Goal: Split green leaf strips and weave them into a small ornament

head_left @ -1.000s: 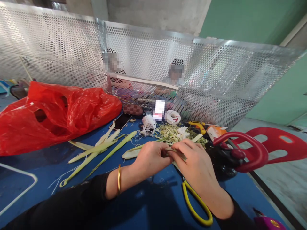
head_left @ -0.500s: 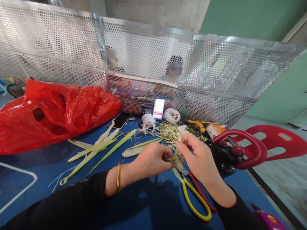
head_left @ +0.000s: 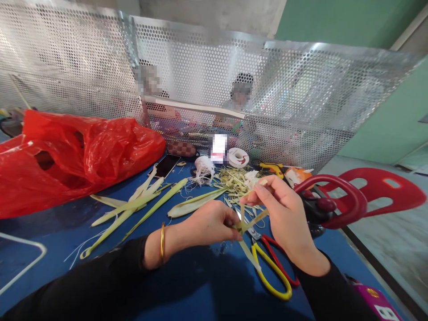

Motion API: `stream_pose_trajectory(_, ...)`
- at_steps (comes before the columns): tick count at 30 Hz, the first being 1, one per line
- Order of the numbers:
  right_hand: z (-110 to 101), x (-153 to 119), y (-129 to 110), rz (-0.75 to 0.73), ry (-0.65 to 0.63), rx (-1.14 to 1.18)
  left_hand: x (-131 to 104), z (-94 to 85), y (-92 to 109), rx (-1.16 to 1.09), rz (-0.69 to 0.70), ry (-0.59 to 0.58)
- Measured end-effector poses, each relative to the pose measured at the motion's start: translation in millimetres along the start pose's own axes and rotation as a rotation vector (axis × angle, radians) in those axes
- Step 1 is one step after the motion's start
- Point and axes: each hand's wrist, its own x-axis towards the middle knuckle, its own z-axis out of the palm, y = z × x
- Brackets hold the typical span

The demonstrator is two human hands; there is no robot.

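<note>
My left hand (head_left: pixel 210 223), with a gold bangle at the wrist, pinches a small crossing of pale green leaf strips (head_left: pixel 248 255) between thumb and fingers. From that crossing, one strip runs up to my right hand (head_left: pixel 289 218), whose thumb and forefinger are closed on its end. Another strip slants right and one hangs down over the scissors (head_left: pixel 254 235). The scissors, with one yellow and one red handle, lie on the blue table (head_left: pixel 187 276) beneath my hands. A broad leaf (head_left: pixel 197 203) rests just beyond my left hand.
Left lie more long leaves (head_left: pixel 133 203) and a red plastic bag (head_left: pixel 110 147). Behind are leaf trimmings (head_left: pixel 232 180), white thread (head_left: pixel 203 167), a dark phone (head_left: pixel 167 166), a white spool (head_left: pixel 238 157) and a perforated metal screen (head_left: pixel 197 67). A red-handled black object (head_left: pixel 363 196) stands right.
My right hand has moved slightly up and away from my left, drawing a strip out between them. The strips at the crossing are spread wider. The view has shifted a little.
</note>
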Motion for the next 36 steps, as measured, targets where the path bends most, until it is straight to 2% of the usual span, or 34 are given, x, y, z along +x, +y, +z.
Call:
stream_pose_trajectory(3, 2.6, -1.0, -0.3, -0.027, -0.007, 0.039, 0.5, -0.3, -0.4, -0.063, -0.015, -0.012)
stream_pose_trajectory(9, 5.9, -2.5, 3.0, -0.047, -0.077, -0.014, 2.5, 0.5, -4.0, -0.306, -0.099, -0.155)
stream_pose_trajectory(13, 5.2, -4.0, 6.5, -0.070, -0.058, -0.087, 2.6, 1.0, -4.9, -0.302, -0.073, -0.137)
stream_pose_trajectory(18, 5.2, -1.6, 10.8, -0.069, -0.115, -0.080, 1.5, 2.6, -2.1, -0.400, -0.033, -0.128)
stream_pose_trajectory(22, 5.1, -0.1, 12.5, -0.083, -0.137, -0.078, 1.5, 5.7, 0.1, -0.448, -0.084, -0.090)
stream_pose_trajectory(29, 5.2, -1.6, 13.3, -0.155, -0.251, -0.155, 2.5, 8.4, -2.6, -0.493, -0.136, -0.123)
stream_pose_trajectory(30, 4.1, -1.1, 12.7, -0.188, -0.227, -0.198, 2.7, 7.9, -2.8, -0.525, -0.141, -0.110)
stream_pose_trajectory(31, 2.2, -0.1, 12.2, -0.237, -0.148, -0.255, 2.8, 7.1, -3.0, -0.562, -0.148, -0.086)
stream_pose_trajectory(33, -4.2, 3.8, 12.4, -0.331, 0.160, -0.382, 3.1, 4.9, -3.5, -0.634, -0.161, -0.019)
stream_pose_trajectory(34, -8.2, 6.6, 13.3, -0.335, 0.317, -0.426, 3.3, 3.7, -3.8, -0.663, -0.162, 0.015)
stream_pose_trajectory(35, -12.2, 9.7, 14.9, -0.295, 0.419, -0.440, 3.4, 2.6, -4.1, -0.685, -0.160, 0.044)
stream_pose_trajectory(36, -15.7, 12.7, 17.0, -0.202, 0.426, -0.417, 3.6, 1.7, -4.2, -0.698, -0.157, 0.064)
